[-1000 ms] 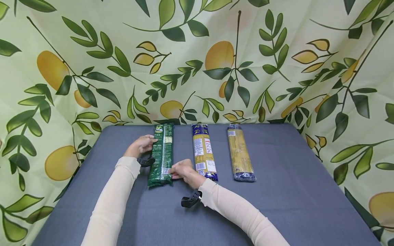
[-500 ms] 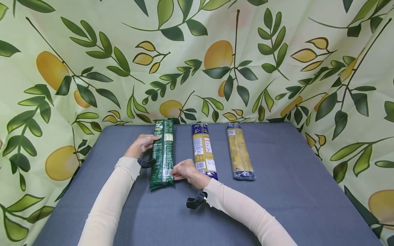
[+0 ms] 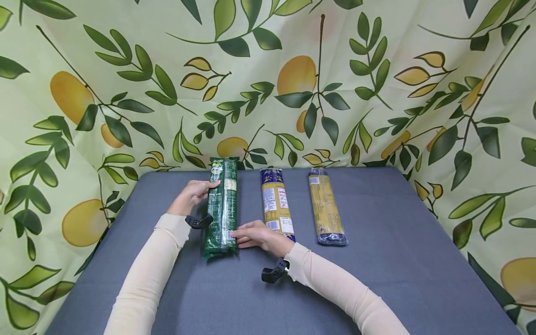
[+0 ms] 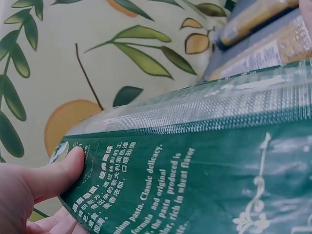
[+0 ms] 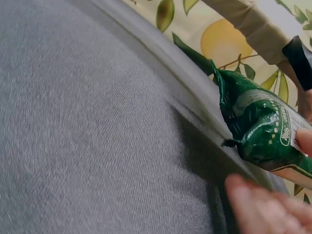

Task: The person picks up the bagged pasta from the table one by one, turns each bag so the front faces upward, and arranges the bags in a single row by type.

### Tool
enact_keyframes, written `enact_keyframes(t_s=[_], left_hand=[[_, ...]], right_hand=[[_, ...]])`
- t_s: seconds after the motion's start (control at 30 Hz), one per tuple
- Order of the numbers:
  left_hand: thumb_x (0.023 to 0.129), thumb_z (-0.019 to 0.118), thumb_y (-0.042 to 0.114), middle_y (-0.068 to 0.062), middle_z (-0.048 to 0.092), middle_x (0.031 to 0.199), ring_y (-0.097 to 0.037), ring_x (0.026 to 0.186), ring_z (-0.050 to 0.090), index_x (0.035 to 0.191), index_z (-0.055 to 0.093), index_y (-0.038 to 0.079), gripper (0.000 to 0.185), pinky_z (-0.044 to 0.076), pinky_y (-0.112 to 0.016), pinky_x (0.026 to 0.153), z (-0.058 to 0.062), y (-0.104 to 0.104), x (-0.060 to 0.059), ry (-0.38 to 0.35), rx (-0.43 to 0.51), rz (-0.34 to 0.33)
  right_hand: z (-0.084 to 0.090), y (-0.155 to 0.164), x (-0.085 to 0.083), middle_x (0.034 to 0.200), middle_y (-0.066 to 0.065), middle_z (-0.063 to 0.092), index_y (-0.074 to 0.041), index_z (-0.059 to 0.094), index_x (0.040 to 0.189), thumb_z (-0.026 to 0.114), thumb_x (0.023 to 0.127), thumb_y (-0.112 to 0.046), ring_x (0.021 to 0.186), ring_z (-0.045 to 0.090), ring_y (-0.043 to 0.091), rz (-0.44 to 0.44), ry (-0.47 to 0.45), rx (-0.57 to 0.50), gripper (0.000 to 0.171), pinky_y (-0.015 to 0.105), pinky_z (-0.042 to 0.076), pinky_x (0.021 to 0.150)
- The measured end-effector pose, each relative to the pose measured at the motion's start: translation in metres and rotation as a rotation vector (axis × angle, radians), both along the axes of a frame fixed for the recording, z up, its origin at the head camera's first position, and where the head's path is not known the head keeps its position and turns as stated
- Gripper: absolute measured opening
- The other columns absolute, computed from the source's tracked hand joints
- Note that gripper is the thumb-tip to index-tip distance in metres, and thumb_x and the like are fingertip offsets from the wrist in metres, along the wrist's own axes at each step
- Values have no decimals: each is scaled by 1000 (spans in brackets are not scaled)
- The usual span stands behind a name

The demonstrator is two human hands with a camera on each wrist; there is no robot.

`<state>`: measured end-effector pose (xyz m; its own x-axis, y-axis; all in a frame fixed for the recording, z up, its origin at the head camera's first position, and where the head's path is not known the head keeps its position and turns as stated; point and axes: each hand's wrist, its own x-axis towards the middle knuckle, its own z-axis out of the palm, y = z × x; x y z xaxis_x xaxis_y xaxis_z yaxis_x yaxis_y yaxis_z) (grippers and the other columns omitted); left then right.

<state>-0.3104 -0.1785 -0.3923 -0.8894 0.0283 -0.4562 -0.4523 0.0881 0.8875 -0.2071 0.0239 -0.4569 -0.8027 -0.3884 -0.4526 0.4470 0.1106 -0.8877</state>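
A long green pasta packet [image 3: 222, 207], with white print and a clear ribbed strip, is at the left of the table. My left hand [image 3: 194, 194] grips its left edge toward the far end; the left wrist view shows the thumb [image 4: 73, 168] pressed on the printed face and fingers behind. By its near right corner is my right hand [image 3: 258, 236], one digit touching the face by the barcode. In the right wrist view, its other fingers [image 5: 258, 204] are blurred and spread below the packet. The packet's near end [image 5: 263, 131] hangs over its shadow on the cloth.
To the right lie a blue-and-yellow spaghetti packet [image 3: 274, 200], its near end partly behind the right hand, and a clear spaghetti packet [image 3: 327, 207] with a dark near end. Grey cloth [image 3: 398, 279] covers the table. A leaf-and-fruit curtain [image 3: 268, 107] hangs behind.
The green packet's far end has risen and shifted slightly right with the left hand. My right hand's fingers have loosened and straightened at the near corner, its wrist drifting right.
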Motion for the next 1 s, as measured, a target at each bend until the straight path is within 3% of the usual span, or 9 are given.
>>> enact_keyframes(t_s=[0.13, 0.27, 0.37, 0.53, 0.63, 0.73, 0.83, 0.9, 1.0], left_hand=[[92, 65, 13, 10, 66, 60, -2, 58, 63, 69, 62, 15, 23, 55, -15, 60, 5, -1, 0, 31, 46, -23], [91, 66, 18, 13, 56, 57, 0, 56, 54, 69, 59, 16, 23, 51, -15, 64, 8, -3, 3, 24, -9, -28], [91, 67, 19, 14, 56, 58, 0, 57, 54, 75, 58, 15, 19, 51, -15, 66, 8, -4, 3, 20, -17, -40], [93, 64, 20, 15, 56, 56, 1, 53, 53, 93, 67, 10, 10, 53, -16, 67, 9, -2, 2, 43, -46, -84], [94, 62, 29, -3, 72, 96, -13, 83, 68, 133, 55, 5, 46, 49, -33, 103, 10, -1, 2, 29, -175, -115], [94, 60, 34, -9, 57, 137, -16, 106, 65, 151, 27, 4, 72, 36, -42, 119, 9, 0, 3, 7, -258, -125], [91, 64, 37, 3, 69, 98, -3, 71, 60, 150, 32, 6, 73, 53, -23, 93, 9, 1, 4, 5, -268, -97], [89, 67, 37, 16, 60, 69, 3, 55, 53, 145, 41, 5, 70, 53, -17, 75, 9, 3, 6, 8, -251, -69], [85, 73, 35, 18, 57, 55, 3, 54, 57, 137, 51, 3, 65, 52, -19, 78, 10, 6, 8, 21, -221, -25]], right_hand=[[-3, -2, -2, 138, 30, 51, 14, 36, 140, 61, 92, -10, 121, 60, 38, 38, 16, -77, 59, 43, 54, 98], [-4, -3, -3, 106, 14, 72, 2, 63, 92, 61, 91, -5, 92, 71, 20, 31, 40, -99, 8, 39, 59, 91], [-4, -3, -2, 72, -5, 69, -15, 45, 59, 63, 89, -3, 71, 67, 5, 27, 59, -109, 37, 31, 61, 80], [-2, -2, 0, 54, -12, 56, -18, 38, 52, 66, 86, -2, 63, 64, 1, 12, 113, -85, 47, 24, 60, 68], [2, -1, 2, 44, -12, 42, -18, 37, 50, 70, 84, -4, 56, 59, 0, -10, 164, -39, 49, 20, 59, 61], [5, -1, 3, 40, -13, 29, -19, 35, 49, 72, 82, -5, 48, 49, -1, -30, 213, 7, 51, 17, 55, 55], [6, -1, 4, 39, -13, 26, -19, 35, 48, 73, 81, -5, 44, 39, -1, -44, 245, 31, 53, 16, 53, 54], [7, -1, 5, 39, -13, 26, -19, 34, 48, 74, 81, -6, 43, 34, 0, -52, 265, 44, 53, 17, 52, 53], [10, -1, 6, 39, -14, 28, -19, 36, 49, 75, 80, -5, 43, 37, 0, -65, 288, 54, 52, 19, 55, 54]])
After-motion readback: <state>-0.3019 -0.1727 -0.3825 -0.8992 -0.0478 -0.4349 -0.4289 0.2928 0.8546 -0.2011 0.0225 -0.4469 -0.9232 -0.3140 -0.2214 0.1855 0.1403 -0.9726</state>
